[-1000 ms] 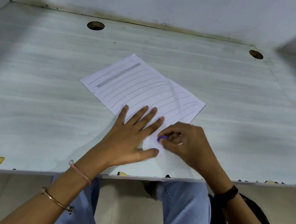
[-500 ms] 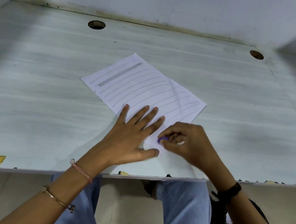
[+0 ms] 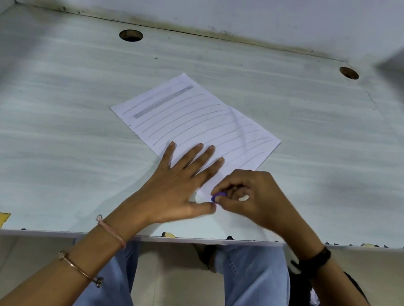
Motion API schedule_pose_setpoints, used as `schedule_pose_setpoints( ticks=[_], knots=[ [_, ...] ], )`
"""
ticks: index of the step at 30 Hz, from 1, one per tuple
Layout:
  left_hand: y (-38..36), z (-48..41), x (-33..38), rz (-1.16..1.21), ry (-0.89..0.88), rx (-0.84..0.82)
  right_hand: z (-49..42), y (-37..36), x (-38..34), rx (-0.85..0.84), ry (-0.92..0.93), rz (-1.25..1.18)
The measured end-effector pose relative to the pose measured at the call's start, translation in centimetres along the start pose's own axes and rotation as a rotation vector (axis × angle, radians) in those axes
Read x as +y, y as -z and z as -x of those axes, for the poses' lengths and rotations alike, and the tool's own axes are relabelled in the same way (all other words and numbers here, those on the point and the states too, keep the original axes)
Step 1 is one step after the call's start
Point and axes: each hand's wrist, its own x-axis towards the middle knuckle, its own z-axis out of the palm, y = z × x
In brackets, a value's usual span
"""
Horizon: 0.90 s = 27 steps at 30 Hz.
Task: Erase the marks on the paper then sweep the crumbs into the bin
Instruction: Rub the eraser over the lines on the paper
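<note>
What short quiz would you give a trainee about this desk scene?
1. True or false: the left hand lies flat, with spread fingers, on the paper.
2. What colour is the eraser that the right hand pinches? A red, B purple, C green.
3. How many round holes show along the far side of the table?

Key: 1 true; 2 B; 3 two.
</note>
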Motion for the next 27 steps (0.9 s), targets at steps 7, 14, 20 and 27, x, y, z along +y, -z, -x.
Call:
schedule_pose_setpoints(
  ticks=[7,14,20,27],
  knots=[
    [0.0,0.1,0.0,0.017,-0.006,0.011,0.0,-0.3,0.2,0.048,0.017,0.013],
    [0.1,0.1,-0.1,0.008,-0.008,0.010,-1.2,0.8,1.1,0.213,-0.036,0.047],
    [0.2,0.0,-0.1,0.020,-0.011,0.008,-1.6,1.3,1.6,0.261,-0.099,-0.014],
    [0.1,0.0,-0.1,0.005,-0.008,0.001,-1.1,0.7,0.9,0.131,-0.072,-0.029]
  ],
)
